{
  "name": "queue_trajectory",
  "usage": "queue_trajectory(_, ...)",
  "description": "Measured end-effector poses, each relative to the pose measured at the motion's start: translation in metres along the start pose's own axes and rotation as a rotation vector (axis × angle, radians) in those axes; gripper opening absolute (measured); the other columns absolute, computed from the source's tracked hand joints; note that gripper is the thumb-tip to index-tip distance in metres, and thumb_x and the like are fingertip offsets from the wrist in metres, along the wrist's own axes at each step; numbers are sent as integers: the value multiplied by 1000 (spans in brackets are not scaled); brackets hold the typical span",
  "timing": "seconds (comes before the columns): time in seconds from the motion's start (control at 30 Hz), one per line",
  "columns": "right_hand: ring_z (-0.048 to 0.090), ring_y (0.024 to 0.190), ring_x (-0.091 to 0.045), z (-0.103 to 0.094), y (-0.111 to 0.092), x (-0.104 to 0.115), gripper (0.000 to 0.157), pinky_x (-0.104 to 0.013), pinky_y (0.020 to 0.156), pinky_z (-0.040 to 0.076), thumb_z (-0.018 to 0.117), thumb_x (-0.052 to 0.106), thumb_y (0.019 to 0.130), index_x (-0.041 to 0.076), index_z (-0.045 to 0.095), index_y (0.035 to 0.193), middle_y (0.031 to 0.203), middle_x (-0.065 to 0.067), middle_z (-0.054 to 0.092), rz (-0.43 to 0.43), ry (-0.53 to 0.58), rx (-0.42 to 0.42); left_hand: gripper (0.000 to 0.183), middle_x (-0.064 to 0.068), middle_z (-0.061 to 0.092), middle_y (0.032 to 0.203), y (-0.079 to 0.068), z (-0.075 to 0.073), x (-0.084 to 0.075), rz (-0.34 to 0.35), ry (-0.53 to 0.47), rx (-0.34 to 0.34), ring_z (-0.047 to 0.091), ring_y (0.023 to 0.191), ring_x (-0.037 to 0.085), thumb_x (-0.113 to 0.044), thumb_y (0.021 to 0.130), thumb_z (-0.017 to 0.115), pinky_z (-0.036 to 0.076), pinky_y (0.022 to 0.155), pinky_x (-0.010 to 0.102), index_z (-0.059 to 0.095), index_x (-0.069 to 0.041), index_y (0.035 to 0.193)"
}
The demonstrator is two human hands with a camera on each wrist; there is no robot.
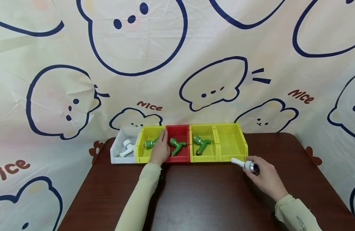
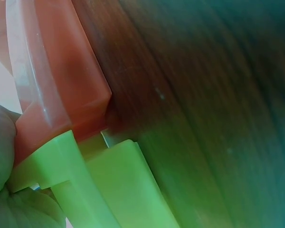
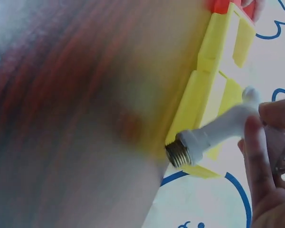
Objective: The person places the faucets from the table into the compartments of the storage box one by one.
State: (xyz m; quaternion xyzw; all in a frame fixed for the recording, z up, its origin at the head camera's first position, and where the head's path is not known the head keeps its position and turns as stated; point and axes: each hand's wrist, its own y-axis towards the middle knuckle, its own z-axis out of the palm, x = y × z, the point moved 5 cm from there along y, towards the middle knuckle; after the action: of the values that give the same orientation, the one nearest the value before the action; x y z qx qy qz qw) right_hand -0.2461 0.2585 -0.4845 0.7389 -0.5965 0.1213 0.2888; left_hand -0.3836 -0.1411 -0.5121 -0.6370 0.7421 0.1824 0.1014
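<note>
My right hand [image 1: 265, 176] pinches a white faucet [image 1: 238, 162] between thumb and fingers, in front of the rightmost yellow bin [image 1: 231, 142]. In the right wrist view the faucet [image 3: 221, 128] shows a threaded metal end and a shiny cap near the fingers. With its fingers straight, my left hand [image 1: 160, 149] rests over the border between the left yellow bin [image 1: 141, 150] and the red bin [image 1: 177, 130]. It partly covers a green faucet [image 1: 149, 144] in that yellow bin. Another green faucet [image 1: 177, 146] lies in the red bin.
A white bin [image 1: 115, 150] at the left end of the row holds a white faucet [image 1: 127, 148]. The middle yellow bin [image 1: 209, 131] holds a green faucet [image 1: 201, 145]. The row stands at the back of the dark wooden table [image 1: 194, 195], before a patterned cloth [image 1: 212, 41].
</note>
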Motion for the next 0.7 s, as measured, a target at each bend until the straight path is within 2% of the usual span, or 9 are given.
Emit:
queue_trajectory(0.17,57,81,-20,-10,4,1,31,-35,69,53,85,20,86,9,71,111,95,-5,62,61,3,-91,76,13,20,173,-1,0,0,6,-16,-10,42,150,35,-6,100,60,44,118,47,20,-5,165)
queue_trajectory(0.33,55,84,-21,-19,8,2,25,-19,69,49,85,12,82,12,71,104,97,-4,57,60,29,-148,77,13,21,173,0,0,0,0,-17,-11,41,150,35,-6,99,60,44,117,47,21,-5,165)
queue_trajectory(0.53,60,95,-23,-22,9,3,29,-9,76,46,85,6,79,15,72,104,110,-4,64,30,76,-100,76,14,21,173,0,0,0,-1,-11,-15,42,149,35,-6,99,60,44,117,47,21,-5,165)
queue_trajectory(0.6,61,96,-24,-22,9,2,31,-10,76,48,86,7,80,14,72,107,111,-6,68,38,95,-72,76,14,21,173,-1,0,-1,-1,-8,-17,43,149,35,-6,100,59,44,118,47,21,-5,165)
queue_trajectory(0.7,63,97,-26,-21,10,2,35,-19,78,58,87,13,82,13,71,114,117,-11,71,67,132,-31,76,13,21,173,-1,-1,-1,-7,-13,-20,42,150,34,-6,100,59,43,118,47,21,-5,165)
